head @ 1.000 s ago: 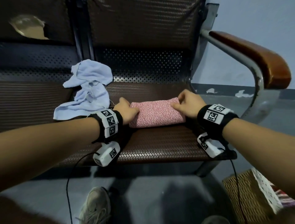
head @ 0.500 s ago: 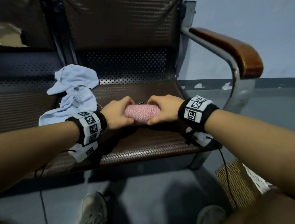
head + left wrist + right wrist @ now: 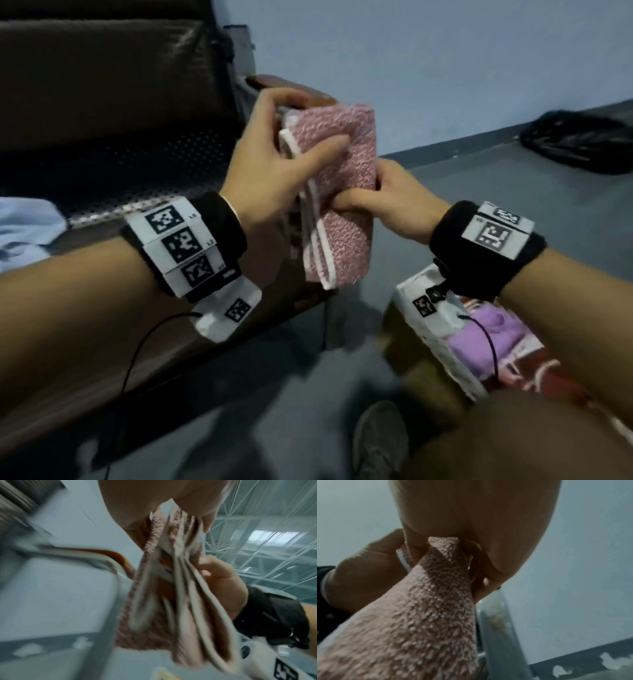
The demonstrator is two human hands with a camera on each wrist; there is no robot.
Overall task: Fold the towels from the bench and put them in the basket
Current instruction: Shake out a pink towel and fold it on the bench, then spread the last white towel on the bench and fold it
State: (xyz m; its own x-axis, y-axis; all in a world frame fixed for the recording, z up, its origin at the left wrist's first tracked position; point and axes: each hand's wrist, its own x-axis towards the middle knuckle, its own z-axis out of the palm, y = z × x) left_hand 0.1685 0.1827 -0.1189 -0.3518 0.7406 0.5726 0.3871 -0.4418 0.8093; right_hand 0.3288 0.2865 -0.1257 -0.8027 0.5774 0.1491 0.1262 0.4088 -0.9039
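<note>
The folded pink towel [image 3: 337,192] with white edging is held upright in the air between both hands, off the bench [image 3: 113,144]. My left hand [image 3: 274,164] grips its upper left edge, thumb across the front. My right hand [image 3: 387,202] pinches its middle from the right. The left wrist view shows the towel's stacked folds [image 3: 171,601] hanging below the fingers; the right wrist view shows its nubby face [image 3: 423,615]. The basket [image 3: 428,363] stands on the floor at lower right, holding a purple towel [image 3: 486,332]. A light blue towel [image 3: 24,229] lies on the bench at far left.
The bench's brown armrest [image 3: 274,85] sits just behind the pink towel. A dark bag [image 3: 579,140] lies on the floor by the wall at right. My shoe [image 3: 380,442] is on the grey floor beside the basket.
Both hands folded the pink towel shorter on the seat, then lifted it off the bench and carried it right, turning it upright. The view swung right toward the basket.
</note>
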